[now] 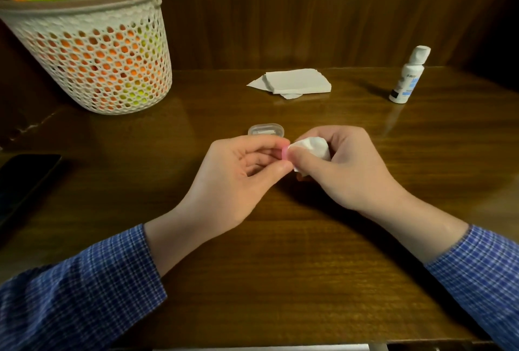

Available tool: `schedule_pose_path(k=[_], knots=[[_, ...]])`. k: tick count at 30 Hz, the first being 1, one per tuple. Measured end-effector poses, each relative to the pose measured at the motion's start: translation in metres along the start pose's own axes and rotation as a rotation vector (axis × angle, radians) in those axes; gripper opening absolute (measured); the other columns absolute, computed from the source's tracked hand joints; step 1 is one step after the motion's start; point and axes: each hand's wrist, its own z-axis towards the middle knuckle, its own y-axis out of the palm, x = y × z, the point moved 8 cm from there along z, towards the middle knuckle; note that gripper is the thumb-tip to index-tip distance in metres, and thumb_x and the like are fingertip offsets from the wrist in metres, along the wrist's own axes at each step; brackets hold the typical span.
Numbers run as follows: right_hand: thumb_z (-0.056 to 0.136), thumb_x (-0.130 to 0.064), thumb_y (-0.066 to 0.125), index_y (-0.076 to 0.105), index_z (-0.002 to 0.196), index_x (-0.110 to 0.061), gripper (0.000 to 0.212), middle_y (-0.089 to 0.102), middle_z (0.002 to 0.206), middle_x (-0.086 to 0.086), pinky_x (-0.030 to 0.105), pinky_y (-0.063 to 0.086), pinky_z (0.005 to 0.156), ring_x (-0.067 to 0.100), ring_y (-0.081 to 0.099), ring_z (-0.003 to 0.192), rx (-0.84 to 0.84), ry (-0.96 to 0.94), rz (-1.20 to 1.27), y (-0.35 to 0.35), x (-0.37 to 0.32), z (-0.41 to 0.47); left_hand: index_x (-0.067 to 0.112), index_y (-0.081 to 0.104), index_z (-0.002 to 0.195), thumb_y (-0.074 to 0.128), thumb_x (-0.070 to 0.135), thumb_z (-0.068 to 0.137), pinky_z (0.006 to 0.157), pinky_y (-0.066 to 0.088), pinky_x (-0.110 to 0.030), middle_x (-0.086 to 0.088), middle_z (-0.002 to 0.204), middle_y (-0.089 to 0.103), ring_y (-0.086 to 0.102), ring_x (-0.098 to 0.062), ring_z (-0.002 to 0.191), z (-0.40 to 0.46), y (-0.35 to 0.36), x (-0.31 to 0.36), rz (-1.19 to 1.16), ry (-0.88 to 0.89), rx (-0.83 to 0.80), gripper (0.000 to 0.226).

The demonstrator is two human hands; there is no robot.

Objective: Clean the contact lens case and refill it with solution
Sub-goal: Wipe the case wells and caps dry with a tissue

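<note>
My left hand (238, 173) pinches a small pink piece of the contact lens case (284, 152) between thumb and fingers, mostly hidden by the fingertips. My right hand (345, 165) grips a crumpled white tissue (311, 147) and presses it against the pink piece. Just behind the hands, a clear oval case part (266, 129) lies on the wooden table (280, 266). A white solution bottle (407, 75) with a blue label stands upright at the far right, cap on.
A stack of white tissues (295, 83) lies at the back middle. A white mesh basket (95, 50) holding orange and green items stands at the back left. A dark phone (22, 182) lies at the left edge. A wooden wall rises behind.
</note>
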Motion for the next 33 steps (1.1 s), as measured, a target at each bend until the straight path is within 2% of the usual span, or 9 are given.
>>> schedule_pose_path(k=[4,8,17,20,23,25,27,30,33], knots=[[0.092,-0.034,0.075,0.076,0.083,-0.028,0.011,0.073,0.072,-0.008,0.029,0.056,0.058,0.012,0.068,0.071,0.095,-0.075,-0.113,-0.002,-0.004,-0.005,0.015,0.073,0.124,0.072,0.01,0.092,0.088,0.063,-0.034,0.004,0.108,0.079,0.076,-0.012,0.102,0.002,0.002,-0.004,-0.004,-0.019,-0.037,0.032],[0.093,-0.033,0.074,0.077,0.089,-0.025,0.009,0.071,0.075,-0.013,0.027,0.053,0.06,0.008,0.066,0.075,0.18,-0.202,-0.241,-0.004,-0.015,-0.012,0.021,0.073,0.121,0.069,0.009,0.095,0.084,0.062,-0.026,0.008,0.102,0.08,0.076,-0.009,0.095,0.003,0.004,-0.005,0.009,-0.033,-0.07,0.029],[0.093,-0.022,0.074,0.078,0.096,-0.013,0.01,0.073,0.085,-0.003,0.022,0.053,0.067,0.007,0.065,0.077,0.282,-0.412,-0.411,-0.008,-0.032,-0.02,0.014,0.074,0.122,0.055,0.015,0.102,0.082,0.061,-0.031,-0.001,0.101,0.078,0.075,-0.018,0.095,0.004,0.011,-0.01,-0.094,-0.142,-0.159,0.027],[0.092,-0.023,0.075,0.076,0.095,-0.016,0.008,0.071,0.083,-0.007,0.018,0.052,0.068,0.008,0.065,0.078,0.296,-0.392,-0.378,-0.009,-0.031,-0.019,0.015,0.074,0.12,0.058,0.013,0.1,0.081,0.061,-0.03,-0.002,0.1,0.079,0.075,-0.018,0.094,0.005,0.009,-0.006,-0.114,-0.116,-0.147,0.026],[0.092,-0.028,0.075,0.071,0.093,-0.027,0.005,0.066,0.078,-0.017,0.011,0.049,0.068,0.005,0.064,0.086,0.303,-0.333,-0.29,-0.01,-0.03,-0.018,0.013,0.074,0.12,0.066,0.009,0.094,0.078,0.061,-0.024,0.001,0.104,0.08,0.077,-0.015,0.094,0.005,0.004,0.002,-0.098,-0.034,-0.087,0.028],[0.092,-0.033,0.075,0.067,0.091,-0.032,0.008,0.066,0.079,-0.02,0.011,0.048,0.066,0.003,0.064,0.085,0.295,-0.271,-0.214,-0.01,-0.026,-0.016,0.012,0.075,0.118,0.071,0.006,0.09,0.081,0.061,-0.024,0.001,0.105,0.08,0.077,-0.015,0.097,0.004,0.001,0.007,-0.079,0.014,-0.046,0.029],[0.091,-0.037,0.074,0.07,0.087,-0.031,0.009,0.069,0.076,-0.015,0.015,0.05,0.06,0.007,0.065,0.08,0.26,-0.183,-0.143,-0.009,-0.019,-0.013,0.009,0.075,0.119,0.075,0.005,0.087,0.085,0.063,-0.031,-0.003,0.107,0.079,0.076,-0.019,0.1,0.003,-0.002,0.013,-0.017,0.084,0.008,0.032],[0.093,-0.04,0.071,0.075,0.084,-0.021,0.021,0.071,0.069,0.001,0.027,0.049,0.051,0.018,0.064,0.064,0.13,-0.053,-0.047,-0.002,-0.006,-0.006,0.006,0.076,0.117,0.079,0.009,0.086,0.086,0.063,-0.035,-0.005,0.109,0.076,0.073,-0.023,0.102,-0.001,-0.006,0.025,0.136,0.229,0.07,0.032],[0.097,-0.035,0.068,0.074,0.083,-0.018,0.023,0.071,0.07,0.007,0.024,0.047,0.05,0.019,0.062,0.058,0.03,-0.008,0.004,0.002,-0.002,-0.004,0.008,0.076,0.116,0.081,0.011,0.086,0.087,0.062,-0.033,-0.002,0.11,0.076,0.072,-0.017,0.105,-0.004,-0.005,0.033,0.273,0.34,0.091,0.031]])
